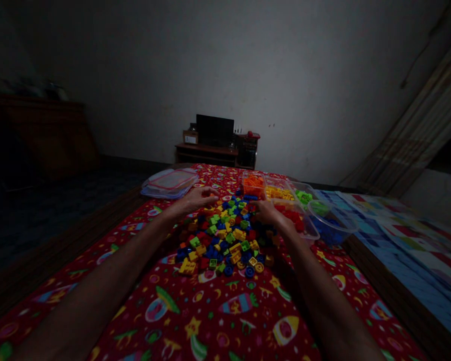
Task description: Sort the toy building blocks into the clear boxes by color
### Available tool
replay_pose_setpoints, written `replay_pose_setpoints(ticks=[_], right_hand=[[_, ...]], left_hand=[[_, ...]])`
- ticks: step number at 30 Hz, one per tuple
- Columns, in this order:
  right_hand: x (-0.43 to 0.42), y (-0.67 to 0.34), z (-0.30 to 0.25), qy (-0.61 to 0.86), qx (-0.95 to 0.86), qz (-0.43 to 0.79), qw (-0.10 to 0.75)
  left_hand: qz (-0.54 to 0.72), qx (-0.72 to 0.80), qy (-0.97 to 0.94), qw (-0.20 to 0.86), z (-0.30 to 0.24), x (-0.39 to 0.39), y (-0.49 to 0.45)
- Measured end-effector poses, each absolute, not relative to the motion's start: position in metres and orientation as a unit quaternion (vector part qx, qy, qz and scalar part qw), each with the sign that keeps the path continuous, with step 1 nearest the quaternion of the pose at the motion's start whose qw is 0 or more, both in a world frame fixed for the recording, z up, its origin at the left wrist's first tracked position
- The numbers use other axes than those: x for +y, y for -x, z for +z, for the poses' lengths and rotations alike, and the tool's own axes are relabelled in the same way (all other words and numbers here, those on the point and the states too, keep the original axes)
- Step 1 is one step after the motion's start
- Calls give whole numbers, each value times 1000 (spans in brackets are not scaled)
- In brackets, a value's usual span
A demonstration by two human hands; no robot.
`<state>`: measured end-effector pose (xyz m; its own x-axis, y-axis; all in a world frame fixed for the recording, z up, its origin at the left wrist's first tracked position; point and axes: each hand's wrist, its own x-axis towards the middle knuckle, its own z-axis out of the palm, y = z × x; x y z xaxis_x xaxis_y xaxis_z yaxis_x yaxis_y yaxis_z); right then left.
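Note:
A heap of small plastic building blocks (229,235) in yellow, green, blue and red lies on a red patterned cloth (210,311). My left hand (201,198) hovers at the heap's far left edge, fingers curled, with what looks like a small orange block (212,195) between thumb and forefinger. At the far right side of the heap is my right hand (267,213), its fingers bent together and pointing left toward some blue blocks (250,198). Its fingertips are dark, and whatever they hold, if anything, cannot be made out.
Clear containers stand right of the heap, holding orange blocks (254,183), yellow blocks (279,193), green blocks (303,197), red blocks (293,218) and blue blocks (328,230). Stacked lids (169,182) lie at the far left. Behind stands a desk (206,150) with a monitor (215,129).

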<state>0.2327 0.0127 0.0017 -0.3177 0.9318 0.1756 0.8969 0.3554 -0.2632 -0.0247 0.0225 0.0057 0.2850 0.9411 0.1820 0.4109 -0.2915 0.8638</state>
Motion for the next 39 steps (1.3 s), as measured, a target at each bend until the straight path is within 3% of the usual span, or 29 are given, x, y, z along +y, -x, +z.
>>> replay_pose_setpoints(ticks=[4, 11, 14, 26, 32, 39], right_hand=[[14, -223, -4, 525, -842, 71, 103], [6, -222, 15, 477, -817, 227, 231], [3, -224, 20, 499, -804, 183, 266], [-1, -236, 30, 546, -807, 67, 212], [-11, -254, 50, 590, -793, 151, 36], [-24, -253, 66, 596, -789, 68, 134]], left_hand=[[380, 463, -711, 369, 4, 22, 27], [356, 464, -725, 363, 5, 21, 26], [342, 468, -728, 367, 5, 20, 22], [321, 473, -766, 293, 10, 21, 28], [311, 499, -774, 236, 10, 20, 29], [270, 333, -891, 148, 10, -22, -49]])
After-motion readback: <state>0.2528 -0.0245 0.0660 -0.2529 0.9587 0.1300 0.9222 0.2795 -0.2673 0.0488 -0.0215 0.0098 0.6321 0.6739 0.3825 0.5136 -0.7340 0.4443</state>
